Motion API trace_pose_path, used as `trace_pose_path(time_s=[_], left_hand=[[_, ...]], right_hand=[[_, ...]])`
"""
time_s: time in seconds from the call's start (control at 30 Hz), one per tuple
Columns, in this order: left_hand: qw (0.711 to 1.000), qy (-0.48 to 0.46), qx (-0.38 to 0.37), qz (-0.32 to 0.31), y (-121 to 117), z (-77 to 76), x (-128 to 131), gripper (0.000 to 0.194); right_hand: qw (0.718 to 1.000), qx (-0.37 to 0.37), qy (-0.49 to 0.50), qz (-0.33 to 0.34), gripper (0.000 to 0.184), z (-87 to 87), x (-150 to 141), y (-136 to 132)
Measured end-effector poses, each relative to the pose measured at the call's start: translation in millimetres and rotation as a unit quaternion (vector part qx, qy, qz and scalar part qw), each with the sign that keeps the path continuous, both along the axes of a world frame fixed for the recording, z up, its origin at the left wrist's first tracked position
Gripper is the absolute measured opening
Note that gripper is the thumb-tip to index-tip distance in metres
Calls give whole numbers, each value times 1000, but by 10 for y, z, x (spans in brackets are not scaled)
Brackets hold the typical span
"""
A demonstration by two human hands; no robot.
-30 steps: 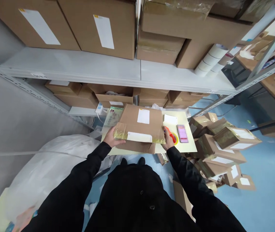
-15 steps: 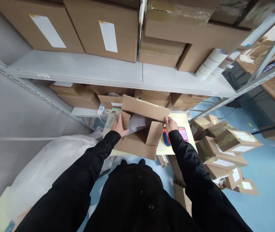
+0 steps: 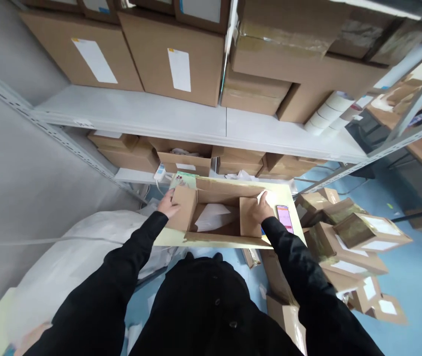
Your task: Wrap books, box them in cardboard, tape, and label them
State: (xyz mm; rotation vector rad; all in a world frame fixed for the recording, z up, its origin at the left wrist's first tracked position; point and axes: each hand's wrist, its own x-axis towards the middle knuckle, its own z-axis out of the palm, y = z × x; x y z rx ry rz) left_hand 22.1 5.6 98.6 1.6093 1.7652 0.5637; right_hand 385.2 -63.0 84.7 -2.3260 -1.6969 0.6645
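Observation:
An opened cardboard box (image 3: 216, 242) sits on the pale yellow tabletop, its flaps folded outward. Inside it lies a crumpled white sheet (image 3: 213, 217), paper or thin packing; I cannot tell which. My left hand (image 3: 168, 203) grips the outer edge of the left flap, thumb on top. At the opposite end, my right hand (image 3: 263, 211) holds the right flap, with part of its grip hidden behind the cardboard. Just right of that hand lies a phone (image 3: 284, 219) with a lit pink screen.
A metal shelf (image 3: 181, 120) crosses above the table (image 3: 298, 237), loaded with cartons and white tape rolls (image 3: 324, 116). Taped parcels (image 3: 348, 247) are piled on the blue floor at right. A large white plastic bag (image 3: 73, 257) bulges at left.
The box has gone from tilted to flat on the tabletop, and its side flaps now spread outward. My left hand shifted left to the flap's outer edge; my right hand moved lower, onto the right flap.

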Motion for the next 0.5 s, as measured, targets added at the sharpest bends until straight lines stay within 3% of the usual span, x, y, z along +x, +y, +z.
trace_pose_path(time_s=[0.07, 0.13, 0.2, 0.27, 0.3, 0.37, 0.43, 0.5], left_hand=[[988, 116, 103, -2, -127, 17, -11, 79], [960, 211, 171, -72, -267, 60, 24, 65], [939, 254, 158, -172, -401, 102, 99, 42], [933, 260, 103, -228, -525, 111, 184, 41], [935, 259, 72, -233, -585, 98, 218, 53], [942, 251, 9, -223, -702, 39, 257, 89], [947, 233, -37, -220, -812, -54, 267, 118], [952, 210, -45, -218, -910, -157, 272, 134]], right_hand=[[995, 76, -40, 54, 91, 85, -123, -110], [976, 122, -58, 168, 69, 242, -322, -178], [947, 71, -59, 309, 47, 411, -577, -194], [918, -58, -79, 384, 34, 528, -802, -179], [910, -118, -97, 386, 32, 557, -871, -178], [907, -187, -123, 357, 49, 560, -895, -226], [916, -190, -116, 334, 67, 526, -812, -358], [928, -150, -118, 319, 71, 500, -745, -547]])
